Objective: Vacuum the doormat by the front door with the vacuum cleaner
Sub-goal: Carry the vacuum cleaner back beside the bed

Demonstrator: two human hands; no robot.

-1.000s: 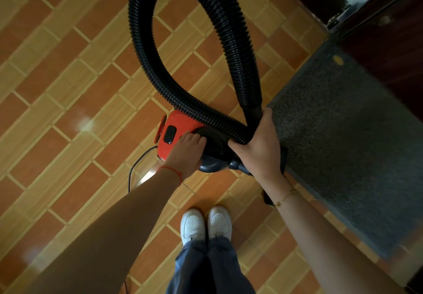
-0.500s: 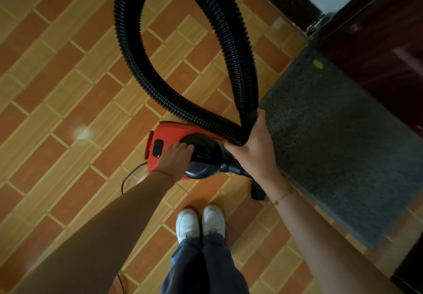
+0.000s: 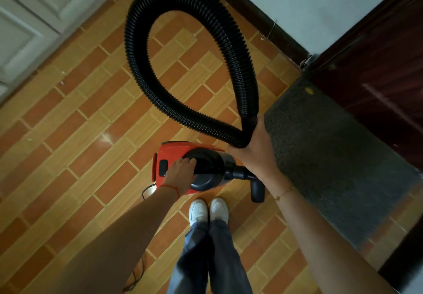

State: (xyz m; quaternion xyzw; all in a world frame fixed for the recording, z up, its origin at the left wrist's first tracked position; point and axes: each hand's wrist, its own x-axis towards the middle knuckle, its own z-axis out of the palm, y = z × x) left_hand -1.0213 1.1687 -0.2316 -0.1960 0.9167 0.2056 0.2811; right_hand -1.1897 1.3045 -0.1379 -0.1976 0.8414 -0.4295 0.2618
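A red and black vacuum cleaner [image 3: 174,156] hangs above the tiled floor in front of my feet. My left hand [image 3: 182,173] grips its black top handle. Its ribbed black hose [image 3: 174,69] loops up and away, then comes back down into my right hand [image 3: 257,149], which grips the hose's end. A short black nozzle [image 3: 257,190] sticks out below that hand. The dark grey doormat [image 3: 332,156] lies on the floor to the right, along the dark brown front door [image 3: 377,69]. A small yellow speck [image 3: 309,90] sits near the mat's far corner.
The floor is orange and tan brick-pattern tile [image 3: 80,133]. A white panelled door [image 3: 29,19] is at the upper left. A pale wall with dark skirting [image 3: 263,21] runs to the front door. The thin black power cord [image 3: 137,273] trails down by my left arm. My white shoes [image 3: 208,210] stand together.
The view has tilted up, so the white door and the wall now show. The vacuum and both hands sit lower and further right in view. Both grips are unchanged.
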